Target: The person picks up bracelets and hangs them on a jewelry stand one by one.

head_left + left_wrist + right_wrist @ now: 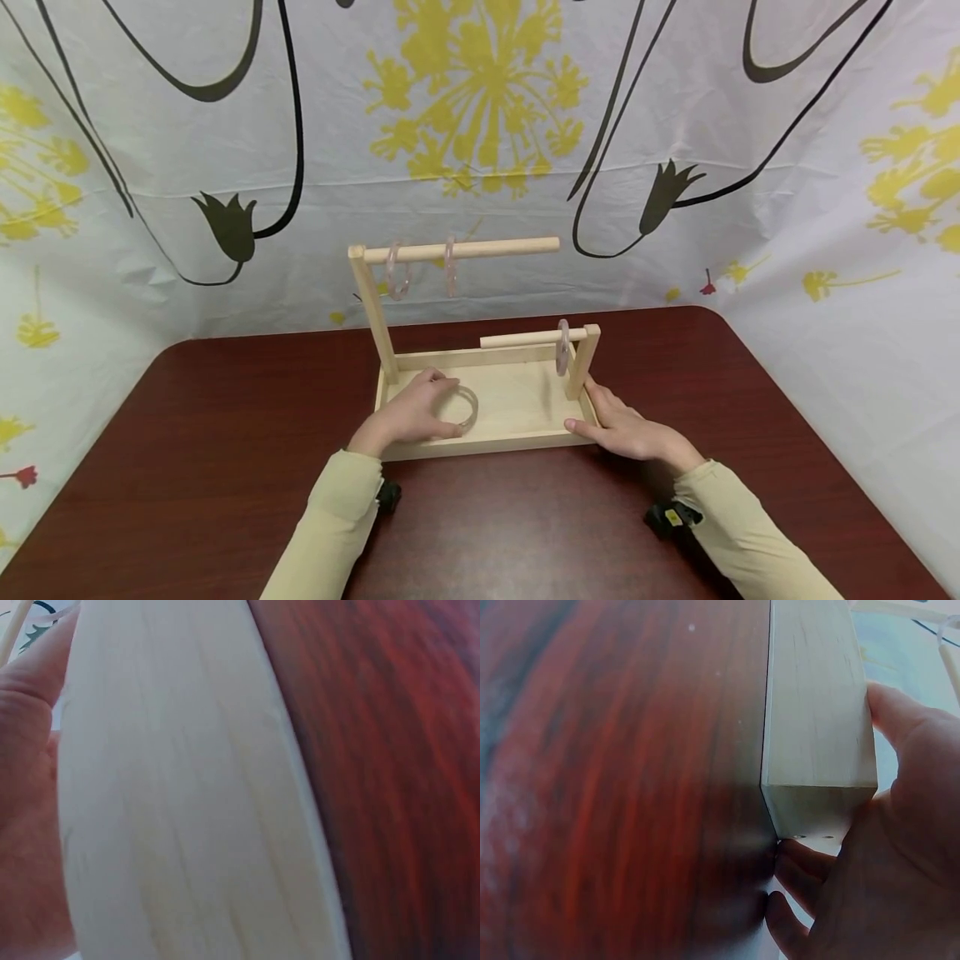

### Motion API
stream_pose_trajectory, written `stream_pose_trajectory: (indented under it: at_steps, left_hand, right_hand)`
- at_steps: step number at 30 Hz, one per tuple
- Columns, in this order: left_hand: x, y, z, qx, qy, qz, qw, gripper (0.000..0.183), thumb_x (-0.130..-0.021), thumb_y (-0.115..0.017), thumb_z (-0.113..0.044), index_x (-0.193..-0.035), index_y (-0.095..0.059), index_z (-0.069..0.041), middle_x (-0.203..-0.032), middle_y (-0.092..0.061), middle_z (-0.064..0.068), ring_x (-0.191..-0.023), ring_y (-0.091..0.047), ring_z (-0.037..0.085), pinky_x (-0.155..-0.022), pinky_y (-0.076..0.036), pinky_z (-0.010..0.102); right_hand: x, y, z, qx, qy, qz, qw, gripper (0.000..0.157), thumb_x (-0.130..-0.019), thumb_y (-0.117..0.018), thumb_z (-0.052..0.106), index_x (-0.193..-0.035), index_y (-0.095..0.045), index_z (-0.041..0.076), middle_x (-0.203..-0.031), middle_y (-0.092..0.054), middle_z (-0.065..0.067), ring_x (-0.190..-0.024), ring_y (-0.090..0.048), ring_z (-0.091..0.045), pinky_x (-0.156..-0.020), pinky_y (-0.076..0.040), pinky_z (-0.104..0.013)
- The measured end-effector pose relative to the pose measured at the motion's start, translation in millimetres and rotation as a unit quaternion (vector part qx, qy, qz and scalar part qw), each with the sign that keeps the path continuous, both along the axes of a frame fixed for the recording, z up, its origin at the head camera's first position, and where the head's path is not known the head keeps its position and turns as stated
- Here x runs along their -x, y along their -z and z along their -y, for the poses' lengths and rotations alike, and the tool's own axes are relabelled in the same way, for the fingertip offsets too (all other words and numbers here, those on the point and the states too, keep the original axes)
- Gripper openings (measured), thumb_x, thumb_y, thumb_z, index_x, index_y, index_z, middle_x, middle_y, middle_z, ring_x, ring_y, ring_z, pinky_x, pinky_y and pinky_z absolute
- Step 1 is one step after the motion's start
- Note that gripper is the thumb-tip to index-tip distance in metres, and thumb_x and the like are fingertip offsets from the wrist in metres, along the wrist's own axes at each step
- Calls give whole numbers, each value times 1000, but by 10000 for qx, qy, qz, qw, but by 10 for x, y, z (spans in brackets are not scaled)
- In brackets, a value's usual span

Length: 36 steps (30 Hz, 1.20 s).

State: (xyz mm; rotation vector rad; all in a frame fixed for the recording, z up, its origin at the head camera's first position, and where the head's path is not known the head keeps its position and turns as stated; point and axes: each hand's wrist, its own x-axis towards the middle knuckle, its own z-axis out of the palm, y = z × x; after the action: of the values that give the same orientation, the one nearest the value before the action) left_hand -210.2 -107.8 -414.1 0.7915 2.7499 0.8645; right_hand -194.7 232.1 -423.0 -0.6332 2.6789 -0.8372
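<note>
A pale wooden tray [517,408] carries two posts with rods. My left hand [412,408] reaches into its left part and grips a translucent bangle [472,408] by its edge, thumb toward the front, fingers toward the back; the bangle's left side is hidden. At the tray's front right corner my right hand [630,429] holds on, thumb over the rim and fingers along the outer side. Two pinkish bangles, a left one [392,271] and a right one [451,267], hang from the tall rod [510,247]. Another bangle [562,348] hangs on the short rod [517,339].
The tray stands on a dark red-brown table [262,433]. Behind the table hangs a white curtain [330,167] with yellow and dark flower prints. The tall post [373,317] rises at the tray's left, the short post [582,362] at its right.
</note>
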Motion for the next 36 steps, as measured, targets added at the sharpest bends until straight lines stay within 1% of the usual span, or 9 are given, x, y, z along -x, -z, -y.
stream_pose_trajectory:
  at_steps: [3, 7, 9, 14, 19, 24, 27, 31, 36]
  left_hand:
    - [-14, -16, 3, -162, -42, 119, 9998, 73, -77, -81, -25, -136, -50, 7, -122, -47, 18, -108, -49, 28, -94, -42, 41]
    - [-31, -10, 6, -296, -51, 38, 9995, 73, -78, -81, -27, -136, -50, 6, -119, -47, 17, -99, -49, 24, -88, -43, 39]
    - [-38, -7, 6, -367, -46, 11, 9993, 74, -78, -80, -27, -136, -50, 6, -119, -47, 16, -99, -48, 24, -87, -43, 39]
    - [-47, 4, 7, -579, -55, 18, 9983, 73, -80, -79, -29, -138, -49, 3, -121, -45, 17, -104, -47, 26, -91, -42, 43]
    - [-56, 14, 24, -773, -153, 4, 9969, 71, -82, -77, -32, -139, -49, 0, -123, -45, 15, -107, -48, 27, -93, -41, 46]
    - [-75, -19, 25, -957, -207, 129, 9951, 71, -82, -78, -31, -141, -49, -2, -123, -45, 13, -107, -48, 27, -93, -41, 45]
    - [-78, -44, 16, -1034, -232, 112, 9943, 71, -82, -78, -31, -141, -49, -4, -124, -46, 13, -108, -49, 28, -91, -42, 45]
    - [-79, -70, 0, -1214, -290, 99, 9921, 70, -83, -78, -28, -142, -48, -5, -125, -48, 15, -106, -51, 29, -88, -44, 45]
    - [-78, -97, -17, -1565, -360, 177, 9869, 69, -83, -78, -20, -142, -47, -3, -128, -48, 19, -108, -53, 33, -90, -47, 45]
  right_hand:
    - [-1, -1, -1, 2, -39, -37, 10000, 88, -98, -50, 47, -152, -3, -4, -150, -18, -34, -137, -18, -51, -99, -23, -69]
    - [-6, -14, 6, 33, -39, 37, 10000, 89, -98, -50, 48, -153, -2, -4, -151, -16, -34, -137, -16, -50, -101, -21, -68]
    - [-5, -12, 5, 19, -54, 36, 10000, 89, -98, -50, 47, -152, -2, -5, -151, -15, -34, -137, -16, -50, -101, -21, -68]
    - [-9, 3, -3, 55, -89, -32, 9999, 88, -98, -49, 47, -152, -3, -6, -151, -15, -34, -137, -17, -51, -99, -22, -69]
    - [-15, 9, -8, 40, -116, -136, 9998, 88, -98, -48, 47, -152, -3, -5, -149, -17, -36, -135, -18, -52, -98, -23, -69]
    - [-4, 13, -11, 29, -7, 20, 10000, 89, -98, -50, 47, -152, -2, -5, -151, -15, -34, -138, -16, -49, -101, -21, -68]
    - [-4, 6, -10, -12, 44, 113, 9999, 89, -98, -49, 47, -152, -2, -5, -152, -15, -32, -139, -16, -47, -103, -20, -66]
    - [-4, 0, -11, -70, 48, 119, 9999, 88, -99, -49, 46, -152, -2, -5, -152, -14, -32, -139, -16, -47, -102, -21, -66]
    - [-2, 6, -9, -106, 49, 48, 9999, 87, -99, -49, 46, -152, -2, -5, -153, -15, -31, -139, -16, -46, -103, -21, -66]
